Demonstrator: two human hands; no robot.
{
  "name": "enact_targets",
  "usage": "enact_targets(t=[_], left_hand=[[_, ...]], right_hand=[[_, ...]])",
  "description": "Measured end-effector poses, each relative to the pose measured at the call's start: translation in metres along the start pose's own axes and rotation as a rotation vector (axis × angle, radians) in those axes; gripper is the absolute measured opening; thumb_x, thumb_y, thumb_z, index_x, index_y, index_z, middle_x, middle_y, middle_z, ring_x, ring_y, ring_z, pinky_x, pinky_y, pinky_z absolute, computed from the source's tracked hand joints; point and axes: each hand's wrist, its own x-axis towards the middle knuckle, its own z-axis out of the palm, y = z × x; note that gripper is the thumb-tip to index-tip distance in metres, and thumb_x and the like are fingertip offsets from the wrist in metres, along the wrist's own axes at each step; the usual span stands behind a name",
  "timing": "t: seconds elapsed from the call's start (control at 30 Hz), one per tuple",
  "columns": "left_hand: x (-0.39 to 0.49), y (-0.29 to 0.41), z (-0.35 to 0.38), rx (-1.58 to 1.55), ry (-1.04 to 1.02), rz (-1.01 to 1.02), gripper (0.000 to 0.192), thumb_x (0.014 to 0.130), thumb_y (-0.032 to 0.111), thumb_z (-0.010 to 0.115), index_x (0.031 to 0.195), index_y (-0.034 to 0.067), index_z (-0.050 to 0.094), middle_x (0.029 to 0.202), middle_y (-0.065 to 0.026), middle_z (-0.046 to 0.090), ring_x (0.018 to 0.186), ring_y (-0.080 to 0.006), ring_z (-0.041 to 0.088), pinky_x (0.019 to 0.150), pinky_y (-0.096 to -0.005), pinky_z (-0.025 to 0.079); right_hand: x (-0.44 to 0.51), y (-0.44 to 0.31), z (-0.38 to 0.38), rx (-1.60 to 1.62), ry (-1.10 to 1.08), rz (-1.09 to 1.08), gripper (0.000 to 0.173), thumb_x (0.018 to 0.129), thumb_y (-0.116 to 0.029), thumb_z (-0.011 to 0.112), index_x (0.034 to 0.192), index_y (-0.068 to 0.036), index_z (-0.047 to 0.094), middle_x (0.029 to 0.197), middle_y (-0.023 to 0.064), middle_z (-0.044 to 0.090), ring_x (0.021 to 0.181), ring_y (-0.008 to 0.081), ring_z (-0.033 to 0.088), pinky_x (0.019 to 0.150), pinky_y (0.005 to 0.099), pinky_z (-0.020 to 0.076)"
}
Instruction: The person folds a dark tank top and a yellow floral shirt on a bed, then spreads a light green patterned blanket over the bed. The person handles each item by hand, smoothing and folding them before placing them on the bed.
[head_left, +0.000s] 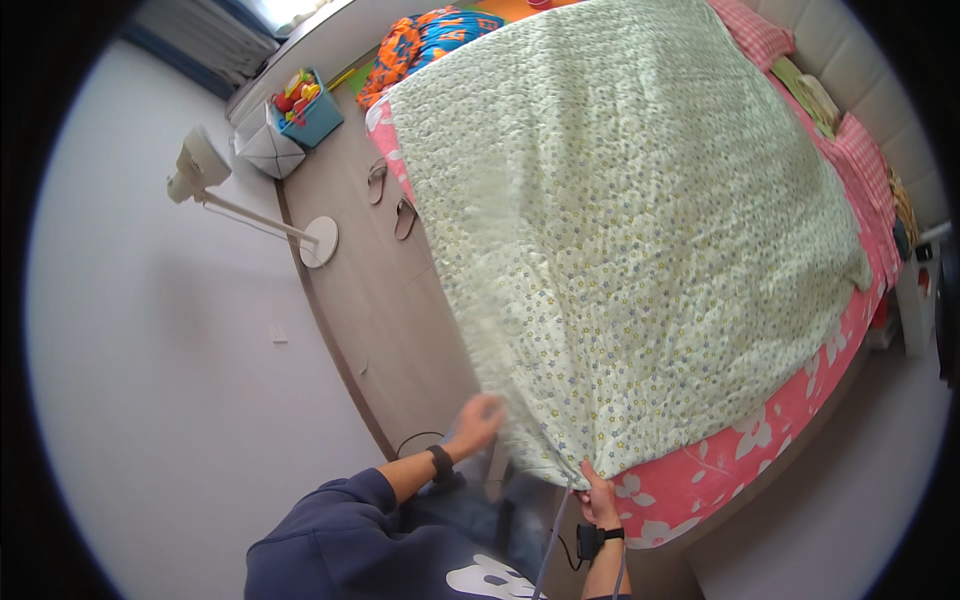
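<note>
A pale green quilt (637, 225) printed with small stars is spread over most of the bed, with creases running up from its near corner. My right hand (598, 495) grips that corner, thumb on top, where the fabric bunches. At the quilt's left edge is my left hand (480, 421), blurred, its fingers curled; whether it holds the fabric cannot be made out. Beneath the quilt, a pink flowered sheet (742, 450) shows along the near right side of the mattress.
Pink checked pillows (750, 34) lie against the padded headboard (847, 45). On the floor left of the bed are slippers (405, 219), a white standing fan (319, 241) and a blue toy bin (313, 120). Orange and blue fabric (431, 45) is heaped beyond the bed's far left corner.
</note>
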Motion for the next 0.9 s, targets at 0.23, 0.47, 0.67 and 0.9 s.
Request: enact_targets(t=[0.23,0.47,0.67,0.9], left_hand=[[0.064,0.004,0.010,-0.921,-0.284,-0.662,0.099,0.099,0.071,0.051,0.165,0.004,0.023,0.165,-0.0222,0.035,0.154,-0.0357,0.030,0.125,-0.0534,0.022],[0.117,0.023,0.013,-1.350,-0.294,-0.127,0.081,0.104,0.068,0.033,0.162,0.011,0.038,0.164,-0.0123,0.043,0.147,-0.0355,0.041,0.123,-0.0542,0.029],[0.170,0.032,0.027,-1.511,-0.118,-0.357,0.086,0.099,0.072,0.035,0.157,0.009,0.048,0.156,-0.0145,0.053,0.135,-0.0388,0.055,0.114,-0.0563,0.043],[0.099,0.067,-0.041,-1.187,-0.033,-0.258,0.054,0.109,0.035,0.042,0.149,0.000,0.052,0.147,-0.0148,0.061,0.133,-0.0328,0.057,0.114,-0.0492,0.044]], right_hand=[[-0.035,-0.036,-0.004,0.076,-0.076,0.008,0.024,0.106,-0.020,0.061,0.124,-0.004,0.060,0.080,0.0029,0.068,0.039,0.0102,0.041,0.054,0.0331,0.0541],[-0.051,-0.035,-0.007,0.116,-0.166,0.096,0.030,0.107,-0.030,0.058,0.119,-0.003,0.063,0.048,-0.0089,0.039,0.038,0.0098,0.042,0.059,0.0368,0.0561],[-0.055,-0.026,-0.014,0.160,-0.181,0.079,0.030,0.105,-0.031,0.061,0.116,-0.003,0.064,0.048,-0.0078,0.041,0.042,0.0125,0.046,0.060,0.0379,0.0565],[-0.007,0.008,-0.019,-0.264,0.400,-0.141,0.022,0.105,-0.025,0.064,0.113,-0.005,0.060,0.071,0.0005,0.060,0.062,0.0153,0.062,0.068,0.0331,0.0576]])
